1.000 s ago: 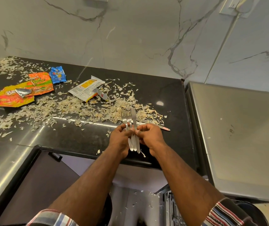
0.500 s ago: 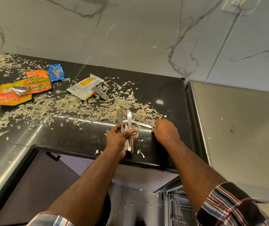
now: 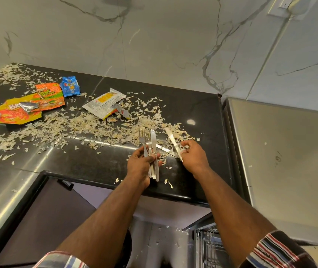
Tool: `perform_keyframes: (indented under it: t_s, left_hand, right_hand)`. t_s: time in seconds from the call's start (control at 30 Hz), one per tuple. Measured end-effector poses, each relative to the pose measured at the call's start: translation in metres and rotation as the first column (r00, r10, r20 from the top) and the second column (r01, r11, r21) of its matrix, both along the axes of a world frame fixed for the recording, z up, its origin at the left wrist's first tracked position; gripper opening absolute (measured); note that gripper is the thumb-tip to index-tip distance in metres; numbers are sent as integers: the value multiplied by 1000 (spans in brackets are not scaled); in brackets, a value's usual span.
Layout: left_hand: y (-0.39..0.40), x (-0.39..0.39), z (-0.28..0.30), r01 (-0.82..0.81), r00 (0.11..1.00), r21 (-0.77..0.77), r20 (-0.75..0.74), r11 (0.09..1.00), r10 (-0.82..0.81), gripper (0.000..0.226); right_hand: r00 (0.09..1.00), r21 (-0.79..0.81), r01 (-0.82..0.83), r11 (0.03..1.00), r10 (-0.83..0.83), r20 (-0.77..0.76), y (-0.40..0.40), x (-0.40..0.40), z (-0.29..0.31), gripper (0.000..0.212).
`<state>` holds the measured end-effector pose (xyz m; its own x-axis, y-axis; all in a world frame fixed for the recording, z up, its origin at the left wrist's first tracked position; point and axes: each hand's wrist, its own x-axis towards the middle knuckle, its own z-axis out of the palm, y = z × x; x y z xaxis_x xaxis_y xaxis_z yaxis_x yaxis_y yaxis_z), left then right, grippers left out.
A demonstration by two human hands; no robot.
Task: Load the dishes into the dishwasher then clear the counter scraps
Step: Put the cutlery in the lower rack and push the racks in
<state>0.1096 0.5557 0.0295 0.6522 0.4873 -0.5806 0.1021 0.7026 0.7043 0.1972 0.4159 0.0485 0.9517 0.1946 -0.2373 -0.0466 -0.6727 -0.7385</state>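
Cutlery is split between the two hands above the front edge of the black surface: the left hand curls its fingers round a bundle of two forks and a knife, tines and blade pointing away from the person, while the right hand pinches a single knife by its handle, blade tilted up and to the left. One more piece of cutlery lies flat on the surface between the hands. Pale scraps are strewn thickly across the surface, reaching right up to the cutlery, with a few flakes near the front edge. Further back among the scraps lie a white and yellow wrapper, an orange packet, a yellow and orange packet with a small silver sachet on it, and a blue packet. To the right stands a steel appliance just beside the surface. Below the right forearm, the wire rack of the dishwasher shows, with flakes scattered on the floor beside it.
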Motion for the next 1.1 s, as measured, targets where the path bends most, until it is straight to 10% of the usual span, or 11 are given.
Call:
perform_keyframes:
  t_s: [0.13,0.33,0.53,0.7,0.87,1.1]
  left_hand:
    - [0,1,1,-1,1000,14,18,1000,1,46]
    - [0,2,3,-28,999,33,39,999,26,43]
    - [4,-3,-1,-37,999,71,20,997,35,50]
    - [5,-5,3,-53,998,74,23,996,51,58]
    - [7,-8,4,-52,999,67,6,996,52,63]
    - [9,-9,8,-49,999,63,14,997,48,63]
  right_hand:
    - [934,435,160,886,6,-356,13,-18,5,33]
    - [939,488,73,870,105,-327,27,-46,-1,25]
    - [966,307,-170,937,220,-136,28,-42,-1,17]
    - [949,-269,-140,953,207,237,12,-13,-1,21]
    - [896,-570,-265,778,417,153,20,-5,0,15]
    - [916,-478,-356,803,402,-6,27,1,3,17]
